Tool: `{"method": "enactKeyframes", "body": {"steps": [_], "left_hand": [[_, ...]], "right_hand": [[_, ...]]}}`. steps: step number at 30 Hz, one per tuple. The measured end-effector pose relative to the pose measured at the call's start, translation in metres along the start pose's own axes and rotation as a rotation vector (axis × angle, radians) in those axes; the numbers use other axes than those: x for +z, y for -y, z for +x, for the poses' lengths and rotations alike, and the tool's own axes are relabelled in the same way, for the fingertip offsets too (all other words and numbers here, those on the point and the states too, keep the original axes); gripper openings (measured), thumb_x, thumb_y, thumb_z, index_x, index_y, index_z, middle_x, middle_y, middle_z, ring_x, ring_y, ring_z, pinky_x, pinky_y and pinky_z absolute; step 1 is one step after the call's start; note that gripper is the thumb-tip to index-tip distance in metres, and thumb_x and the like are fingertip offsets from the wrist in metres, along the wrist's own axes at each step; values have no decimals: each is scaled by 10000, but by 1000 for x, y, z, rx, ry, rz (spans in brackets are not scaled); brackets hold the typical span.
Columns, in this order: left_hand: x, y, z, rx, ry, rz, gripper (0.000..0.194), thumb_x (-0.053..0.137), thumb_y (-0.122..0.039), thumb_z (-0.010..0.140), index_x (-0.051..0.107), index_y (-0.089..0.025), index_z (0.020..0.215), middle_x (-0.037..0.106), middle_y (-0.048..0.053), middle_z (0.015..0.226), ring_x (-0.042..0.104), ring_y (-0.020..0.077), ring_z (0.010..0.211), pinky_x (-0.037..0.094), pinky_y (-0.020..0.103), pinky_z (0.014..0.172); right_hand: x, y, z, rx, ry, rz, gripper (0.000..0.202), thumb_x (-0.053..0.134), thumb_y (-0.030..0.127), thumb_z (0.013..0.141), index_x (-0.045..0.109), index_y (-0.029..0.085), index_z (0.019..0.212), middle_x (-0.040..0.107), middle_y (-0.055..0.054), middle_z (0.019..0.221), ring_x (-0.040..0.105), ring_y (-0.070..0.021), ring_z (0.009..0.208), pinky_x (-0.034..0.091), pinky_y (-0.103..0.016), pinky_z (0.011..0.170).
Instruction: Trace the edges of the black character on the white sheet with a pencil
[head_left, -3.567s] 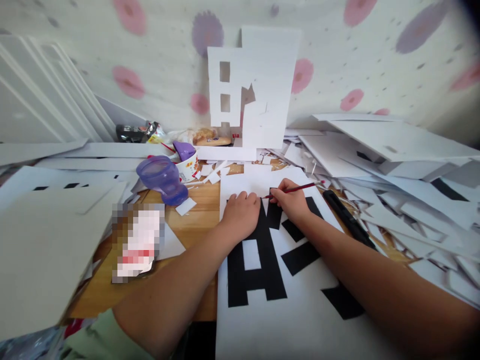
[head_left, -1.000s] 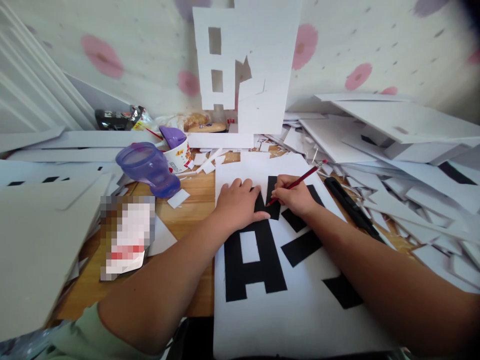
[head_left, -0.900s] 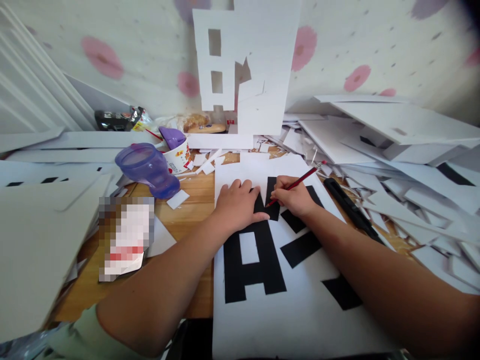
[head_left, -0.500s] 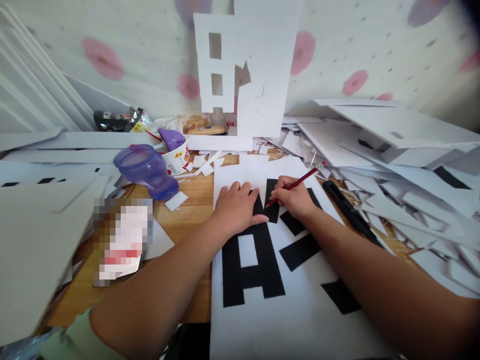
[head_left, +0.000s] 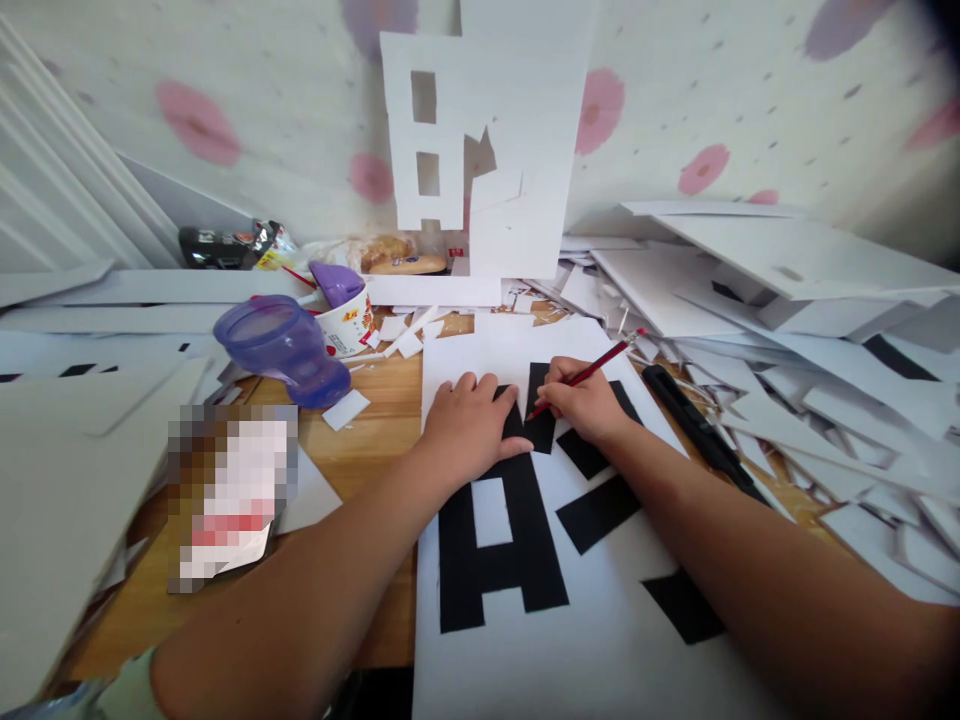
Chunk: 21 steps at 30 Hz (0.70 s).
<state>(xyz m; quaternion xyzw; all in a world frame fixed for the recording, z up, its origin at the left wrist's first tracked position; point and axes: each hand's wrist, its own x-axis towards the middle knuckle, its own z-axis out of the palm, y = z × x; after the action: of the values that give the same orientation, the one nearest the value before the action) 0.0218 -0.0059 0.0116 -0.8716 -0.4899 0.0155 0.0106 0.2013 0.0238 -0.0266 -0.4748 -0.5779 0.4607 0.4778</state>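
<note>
Left hand (head_left: 469, 425) flat over a black cutout (head_left: 502, 560), right hand (head_left: 577, 400) with a red pencil (head_left: 596, 362) beside it.
From the left, a violet cup (head_left: 281, 345) stands on the table (head_left: 382, 430), well apart from the white board (head_left: 480, 680) where the cutout lies; the left fingers are spread across the cutout's upper end, grasping nothing. The right fingers pinch the pencil, its point low by the narrow gap between the cutout and a black strip (head_left: 541, 400); whether it touches is too small to tell. Farther right lies a black-handled tool (head_left: 690, 425). The step in hand looks like marking along the cutout's edge; the next move likely calls for a firm left palm and a light, even pencil stroke.
</note>
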Motion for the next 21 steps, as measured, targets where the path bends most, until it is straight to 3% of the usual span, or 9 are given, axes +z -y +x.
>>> {"method": "enactKeyframes", "body": {"steps": [8,21], "left_hand": [[-1,2,-6,72,29,19,570,513,-574,873,465,-305,1374,544,109,1231,484,317,1060,455,422,810],[0,1,-7,54,45,23,573,531,-577,864,470,-323,1375,539,107,1287,500,317,1086,481,418,793]], "right_hand": [[-1,3,2,-35,-5,-42,216,578,170,628,410,218,502,463,60,410,424,-97,405,323,-232,421],[-3,6,3,-67,-18,-107,220,572,166,635,408,216,498,447,63,409,388,-89,412,297,-230,424]]}}
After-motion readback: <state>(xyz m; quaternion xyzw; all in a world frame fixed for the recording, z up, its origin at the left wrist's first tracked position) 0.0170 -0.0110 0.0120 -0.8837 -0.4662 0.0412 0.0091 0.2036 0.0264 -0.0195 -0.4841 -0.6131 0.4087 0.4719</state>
